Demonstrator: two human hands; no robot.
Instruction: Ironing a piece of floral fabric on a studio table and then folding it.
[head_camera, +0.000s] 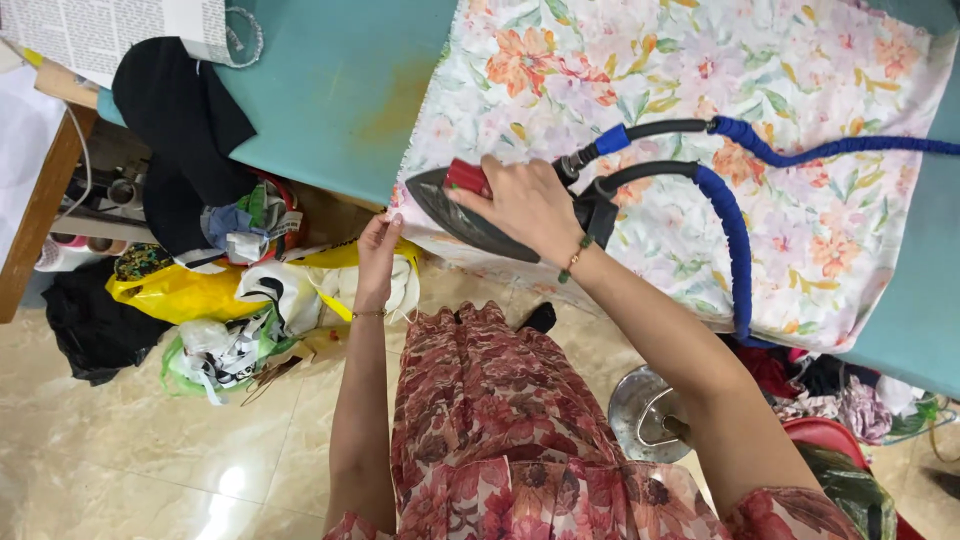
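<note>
Black cloth (175, 120): draped over the counter's (320, 90) left edge.
Left hand (377, 255): fingers pinching the floral fabric (760, 130) at its near-left corner, at the counter's front edge.
Iron (470, 215): on that corner of the fabric.
Right hand (525, 205): fingers clenched around the iron's handle.
Blue hose (735, 240): loops across the fabric to the right.

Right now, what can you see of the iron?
The iron is dark grey with a pointed metal sole and a red part on top. It lies flat on the floral cloth, tip at the cloth's corner. The right hand covers its handle; the left hand pinches the cloth edge beside the tip. Blue-wrapped hoses leave its rear.
</note>
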